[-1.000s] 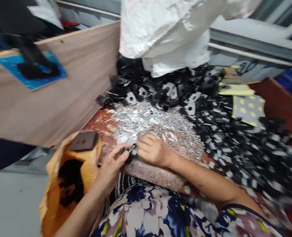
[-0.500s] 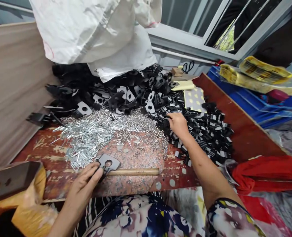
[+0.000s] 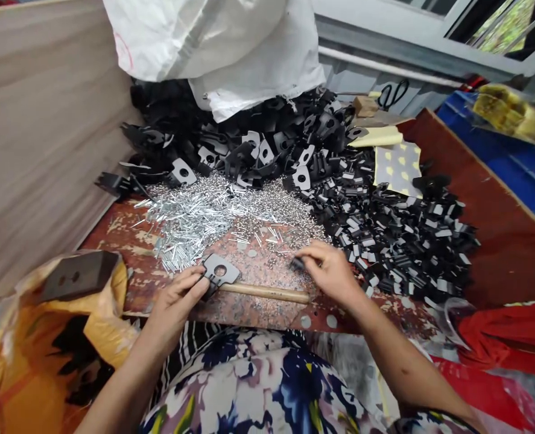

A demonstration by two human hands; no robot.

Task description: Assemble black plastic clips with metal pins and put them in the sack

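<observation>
Red table (image 3: 113, 226), near edge: left hand (image 3: 171, 306) pinches holed bracket (image 3: 212, 263), right hand (image 3: 331, 274) pinches small black part (image 3: 297, 264); I'd brace bracket firmly

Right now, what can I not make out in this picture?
Head view:
Small black part: blurred in the right hand.
Round wooden rod: left end hidden by grey holed plate in left hand.
White sack: top cut off by upper edge.
Thin silver pins: too small to count.
</observation>
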